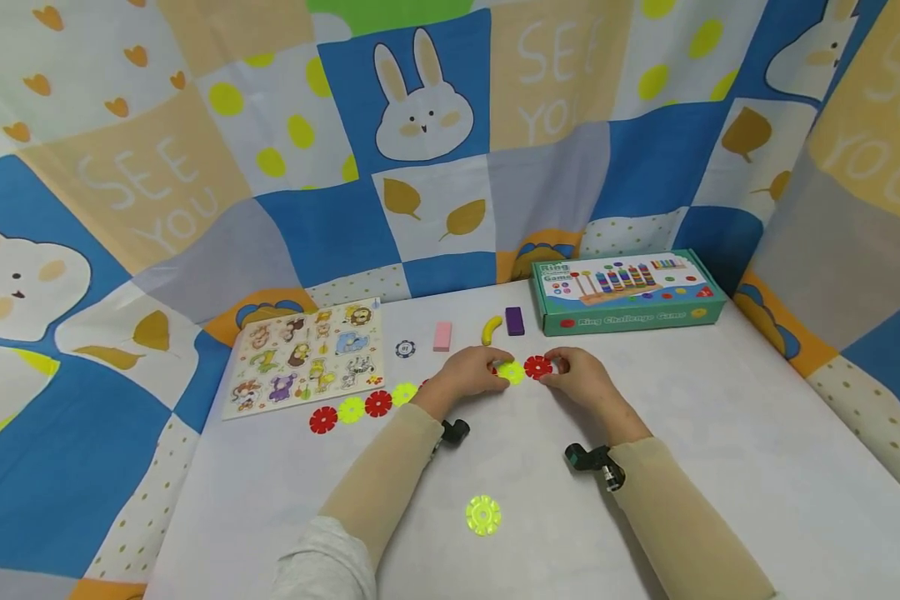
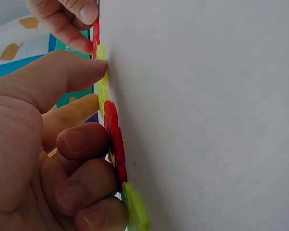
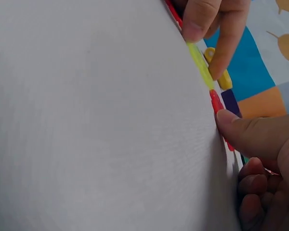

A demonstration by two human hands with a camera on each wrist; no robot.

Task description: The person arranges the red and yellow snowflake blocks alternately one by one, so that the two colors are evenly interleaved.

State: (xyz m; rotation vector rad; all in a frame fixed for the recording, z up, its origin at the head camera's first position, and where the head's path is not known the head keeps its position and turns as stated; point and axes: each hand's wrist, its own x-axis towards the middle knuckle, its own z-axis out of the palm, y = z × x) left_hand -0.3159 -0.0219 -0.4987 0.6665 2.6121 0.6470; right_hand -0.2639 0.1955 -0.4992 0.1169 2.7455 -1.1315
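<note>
A row of red and yellow notched, flower-shaped plastic discs runs across the table, starting with a red disc (image 1: 323,420) at the left. My left hand (image 1: 461,373) pinches a yellow disc (image 1: 513,372) between thumb and forefinger near the row's right end. In the left wrist view, its other fingers curl beside a red disc (image 2: 116,144). My right hand (image 1: 583,382) pinches the edge of the end red disc (image 1: 536,367), next to that yellow one. The two discs sit edge to edge. My left hand and forearm hide part of the row in the head view.
One loose yellow disc (image 1: 483,515) lies nearer me. Behind the row are an animal picture board (image 1: 307,354), a round chip (image 1: 405,349), a pink block (image 1: 442,337), a toy banana (image 1: 492,330), a purple block (image 1: 514,321) and a green game box (image 1: 630,319).
</note>
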